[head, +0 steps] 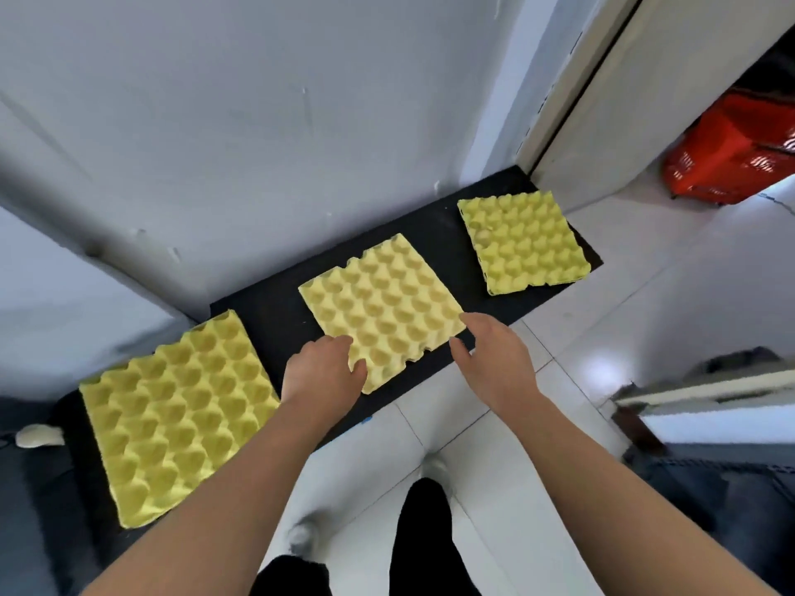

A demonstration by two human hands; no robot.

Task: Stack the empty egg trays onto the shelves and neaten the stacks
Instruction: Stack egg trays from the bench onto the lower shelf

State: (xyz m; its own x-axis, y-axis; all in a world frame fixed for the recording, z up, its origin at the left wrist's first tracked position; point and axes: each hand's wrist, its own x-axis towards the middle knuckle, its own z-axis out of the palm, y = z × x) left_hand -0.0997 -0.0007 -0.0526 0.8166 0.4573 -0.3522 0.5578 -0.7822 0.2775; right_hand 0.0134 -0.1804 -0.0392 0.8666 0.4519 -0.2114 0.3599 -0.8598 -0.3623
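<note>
Three yellow egg trays lie in a row on a low black shelf (275,314) against the wall. The middle tray (380,309) sits turned at an angle. My left hand (320,374) rests on its near left corner, fingers spread on the edge. My right hand (494,359) touches its near right corner with fingers apart. The left tray (176,417) is the nearest and largest in view. The right tray (522,243) lies at the shelf's far end. Neither hand grips anything.
A white wall rises behind the shelf. White floor tiles (602,320) spread to the right. A red basket (731,157) sits beyond a door frame at the upper right. My dark trouser legs (423,539) stand below. Dark objects sit at the right edge.
</note>
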